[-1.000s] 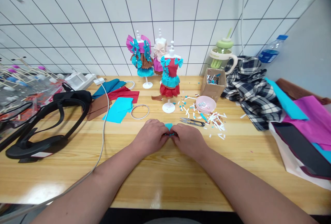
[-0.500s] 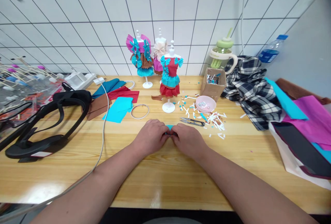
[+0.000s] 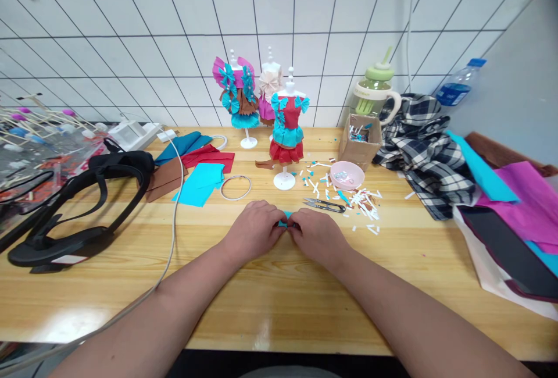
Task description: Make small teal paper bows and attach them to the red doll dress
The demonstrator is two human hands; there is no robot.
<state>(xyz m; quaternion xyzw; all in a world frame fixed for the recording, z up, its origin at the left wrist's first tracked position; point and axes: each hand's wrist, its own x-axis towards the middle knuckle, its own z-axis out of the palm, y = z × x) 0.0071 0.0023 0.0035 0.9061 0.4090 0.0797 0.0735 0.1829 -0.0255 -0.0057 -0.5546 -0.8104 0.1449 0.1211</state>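
Note:
My left hand (image 3: 258, 228) and my right hand (image 3: 314, 232) meet at the middle of the table, both closed with fingertips pinched on a small blue paper piece (image 3: 286, 215). Only a bit of that piece shows between them. Just beyond my hands stands a small white dress form in a red and blue paper dress (image 3: 288, 128). Black-handled snips (image 3: 325, 205) lie beyond my right hand, beside scattered white and blue scraps (image 3: 364, 202). A thin ring (image 3: 236, 188) and blue paper sheets (image 3: 201, 184) lie beyond my left hand.
Two more dressed forms (image 3: 239, 96) stand behind. A pink bowl (image 3: 347, 175), cardboard box (image 3: 360, 145), green-lidded jug (image 3: 373, 96) and plaid cloth (image 3: 410, 139) are at right. A phone (image 3: 508, 250) lies far right. A black headset frame (image 3: 108, 215) and cable (image 3: 173, 232) occupy the left.
The fingertips have shifted slightly, and a little more of the blue paper shows between them. Both hands keep their pinch, and the other things have stayed in place.

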